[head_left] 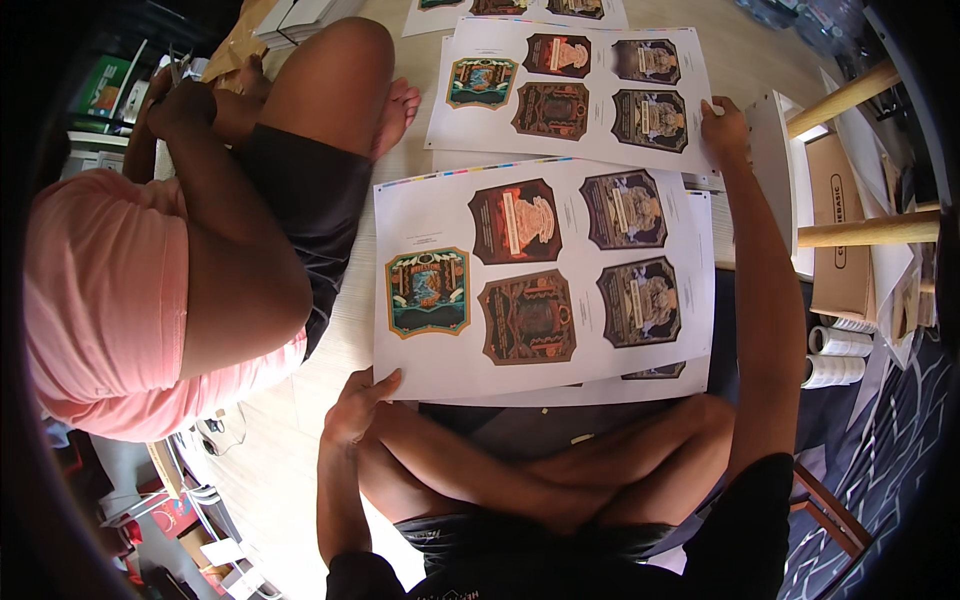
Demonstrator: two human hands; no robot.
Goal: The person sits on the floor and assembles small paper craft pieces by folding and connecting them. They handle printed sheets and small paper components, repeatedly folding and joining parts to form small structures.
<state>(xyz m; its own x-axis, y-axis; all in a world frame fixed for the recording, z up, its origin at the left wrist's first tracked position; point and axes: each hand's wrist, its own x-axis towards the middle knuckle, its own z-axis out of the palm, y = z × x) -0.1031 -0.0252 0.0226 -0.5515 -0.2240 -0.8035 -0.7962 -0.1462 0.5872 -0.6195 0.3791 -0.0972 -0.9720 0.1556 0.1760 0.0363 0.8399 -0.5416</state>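
Note:
A large white printed sheet [430, 370] with several ornate label designs lies across the middle, above my crossed legs. My left hand [355, 408] pinches its near left corner, thumb on top. At least one more printed sheet [697, 290] shows from under its right and near edges. Farther off is a similar sheet [445, 125] with the same kind of labels: dark, red, brown and green-gold. My right hand [724, 130] grips that far sheet by its right edge, fingers partly hidden.
At the left sits another person in a pink shirt [110, 280], hands near a metal tool, perhaps scissors [178, 68]. More printed sheets [520, 8] lie at the back. A wooden-legged stool [870, 232], a cardboard box [838, 200] and paper rolls [838, 356] stand right. Clear plastic bottles [825, 22] are far right.

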